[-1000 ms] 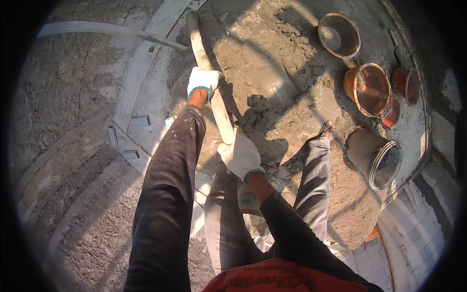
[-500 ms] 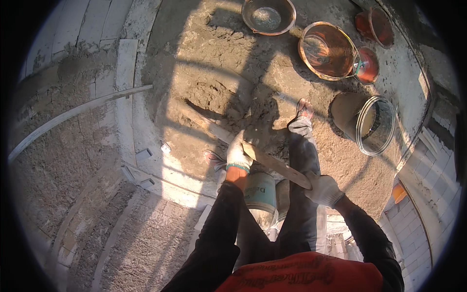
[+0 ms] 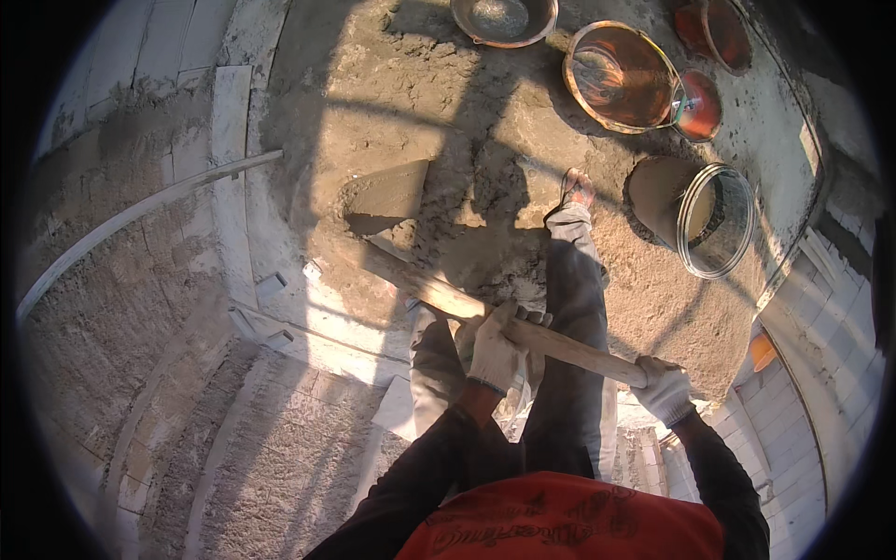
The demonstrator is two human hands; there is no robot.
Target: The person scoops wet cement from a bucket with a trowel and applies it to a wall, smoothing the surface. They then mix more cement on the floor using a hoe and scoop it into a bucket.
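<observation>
My left hand (image 3: 495, 353), in a pale work glove, is closed around the middle of a long wooden handle. My right hand (image 3: 664, 388), gloved too, grips the handle's near end at the right. The handle belongs to a hoe (image 3: 583, 355), which slants across my legs toward the far left. Its broad, mud-coated blade (image 3: 387, 193) rests at the wet grey mortar (image 3: 448, 201) spread over the floor. Part of the blade's lower edge is hidden in the mortar.
A mortar-coated bucket (image 3: 667, 198) with a clear rim lies tilted at the right by a sandy heap (image 3: 653, 308). Beyond stand a large orange basin (image 3: 623, 75), a grey basin (image 3: 504, 21) and red buckets (image 3: 700, 107). A curved strip (image 3: 149, 207) runs along the left.
The hoe has swung, and its blade now shows at the mortar. Both hands have shifted right and lower, the left sliding along the handle. My left leg has come into clearer view.
</observation>
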